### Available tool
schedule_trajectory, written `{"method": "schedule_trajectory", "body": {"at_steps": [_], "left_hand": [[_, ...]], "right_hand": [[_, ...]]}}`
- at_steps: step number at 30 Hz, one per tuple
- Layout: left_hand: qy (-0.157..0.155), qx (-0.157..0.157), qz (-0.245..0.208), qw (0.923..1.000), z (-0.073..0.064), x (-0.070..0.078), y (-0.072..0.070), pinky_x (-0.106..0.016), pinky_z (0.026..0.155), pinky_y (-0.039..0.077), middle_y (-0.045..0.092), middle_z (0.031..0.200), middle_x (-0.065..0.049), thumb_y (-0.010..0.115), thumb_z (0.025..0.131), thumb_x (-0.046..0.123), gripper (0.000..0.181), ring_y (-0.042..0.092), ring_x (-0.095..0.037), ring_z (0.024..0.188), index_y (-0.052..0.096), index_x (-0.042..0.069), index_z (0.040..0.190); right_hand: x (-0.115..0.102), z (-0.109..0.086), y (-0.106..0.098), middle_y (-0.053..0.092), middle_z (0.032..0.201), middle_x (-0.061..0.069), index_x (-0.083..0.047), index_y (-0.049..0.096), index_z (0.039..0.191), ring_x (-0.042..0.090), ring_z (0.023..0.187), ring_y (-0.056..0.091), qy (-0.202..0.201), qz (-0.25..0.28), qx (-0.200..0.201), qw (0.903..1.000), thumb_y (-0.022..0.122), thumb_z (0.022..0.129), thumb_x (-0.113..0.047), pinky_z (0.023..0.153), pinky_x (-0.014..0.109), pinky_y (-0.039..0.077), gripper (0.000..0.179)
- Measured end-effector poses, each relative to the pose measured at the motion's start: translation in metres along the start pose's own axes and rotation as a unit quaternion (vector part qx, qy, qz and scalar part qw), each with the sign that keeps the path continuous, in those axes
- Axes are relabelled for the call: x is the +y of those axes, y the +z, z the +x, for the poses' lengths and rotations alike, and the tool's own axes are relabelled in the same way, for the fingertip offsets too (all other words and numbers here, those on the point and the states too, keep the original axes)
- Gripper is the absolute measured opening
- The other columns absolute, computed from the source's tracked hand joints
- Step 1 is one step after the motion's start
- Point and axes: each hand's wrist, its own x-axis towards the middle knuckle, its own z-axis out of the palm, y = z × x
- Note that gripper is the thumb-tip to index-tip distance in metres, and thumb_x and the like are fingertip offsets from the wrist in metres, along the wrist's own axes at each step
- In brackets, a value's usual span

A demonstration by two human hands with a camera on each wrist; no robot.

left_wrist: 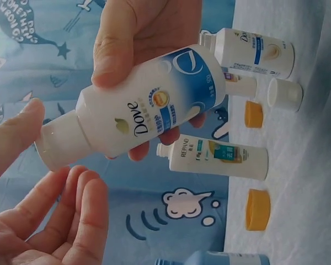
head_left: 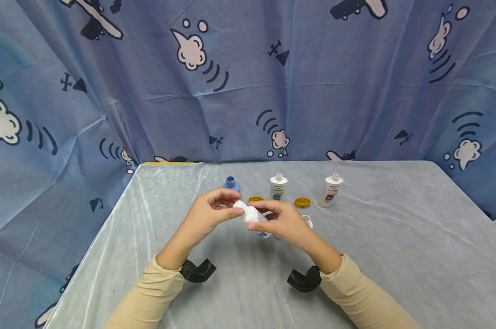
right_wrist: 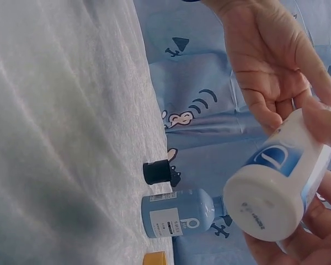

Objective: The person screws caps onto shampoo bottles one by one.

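A white and blue Dove bottle (left_wrist: 154, 102) is tilted in the air above the table. Round its body, my right hand (head_left: 284, 221) holds it with thumb and fingers. My left hand (head_left: 211, 212) pinches the white cap (left_wrist: 63, 141), the thumb on one side and fingertips on the other. The cap sits at the bottle's neck; whether it is loose cannot be seen. From the right wrist view, the bottle's round base (right_wrist: 262, 204) faces the camera.
Behind the hands stand a blue bottle (head_left: 231, 183) and two uncapped white bottles, one in the middle (head_left: 278, 185) and one to the right (head_left: 331, 191). Yellow caps (head_left: 302, 202), a black cap (right_wrist: 156, 171), a white cap (left_wrist: 285, 95) and another uncapped Dove bottle (left_wrist: 256, 53) are nearby.
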Motion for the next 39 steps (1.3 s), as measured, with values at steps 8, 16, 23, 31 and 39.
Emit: {"method": "schedule_trajectory", "body": {"at_steps": [8, 16, 23, 31, 39], "left_hand": [[0.0, 0.014, -0.018, 0.9997, 0.0, -0.0026, 0.0028, -0.029, 0.08, 0.056, 0.07, 0.095, 0.003, 0.08, 0.084, 0.016, 0.026, 0.064, -0.015, 0.088, 0.071, 0.006, 0.106], [0.009, -0.002, -0.015, 0.9998, -0.0018, -0.0017, 0.0018, -0.03, 0.084, 0.057, 0.074, 0.105, -0.005, 0.08, 0.084, 0.014, 0.03, 0.069, -0.013, 0.089, 0.073, 0.003, 0.111], [0.026, -0.038, -0.01, 0.9989, -0.0045, 0.0016, -0.0017, -0.028, 0.086, 0.059, 0.068, 0.121, -0.016, 0.076, 0.086, 0.008, 0.035, 0.07, -0.013, 0.096, 0.069, -0.002, 0.12], [0.063, -0.064, -0.017, 0.9958, -0.0079, 0.0039, -0.0041, -0.026, 0.085, 0.059, 0.065, 0.125, -0.022, 0.072, 0.088, 0.002, 0.033, 0.07, -0.014, 0.1, 0.068, -0.004, 0.12], [0.018, -0.038, -0.026, 0.9988, -0.0055, 0.0037, -0.0013, -0.03, 0.088, 0.059, 0.066, 0.128, -0.015, 0.078, 0.085, 0.011, 0.041, 0.071, -0.012, 0.098, 0.067, 0.004, 0.125]], "right_hand": [[0.0016, 0.0009, 0.0015, 0.069, 0.123, 0.015, -0.002, 0.068, 0.124, 0.031, 0.11, 0.064, -0.012, -0.016, 0.013, 0.9997, 0.082, 0.082, -0.018, 0.084, 0.028, 0.058, 0.047], [0.001, 0.0005, 0.0019, 0.069, 0.119, 0.017, -0.002, 0.068, 0.124, 0.023, 0.099, 0.067, 0.011, -0.003, 0.007, 0.9999, 0.083, 0.082, -0.018, 0.077, 0.025, 0.059, 0.047], [0.0019, 0.0014, 0.0018, 0.07, 0.117, 0.017, -0.002, 0.069, 0.123, 0.021, 0.097, 0.066, 0.003, 0.0, 0.001, 1.0, 0.083, 0.082, -0.017, 0.077, 0.024, 0.059, 0.046], [0.0019, 0.0011, 0.0006, 0.07, 0.115, 0.015, -0.004, 0.071, 0.12, 0.02, 0.1, 0.064, -0.01, 0.005, -0.009, 0.9999, 0.083, 0.081, -0.019, 0.078, 0.026, 0.059, 0.043], [0.0021, 0.0002, 0.0022, 0.069, 0.122, 0.017, -0.005, 0.069, 0.123, 0.021, 0.091, 0.07, 0.023, 0.023, 0.017, 0.9993, 0.083, 0.081, -0.018, 0.072, 0.027, 0.059, 0.047]]}}
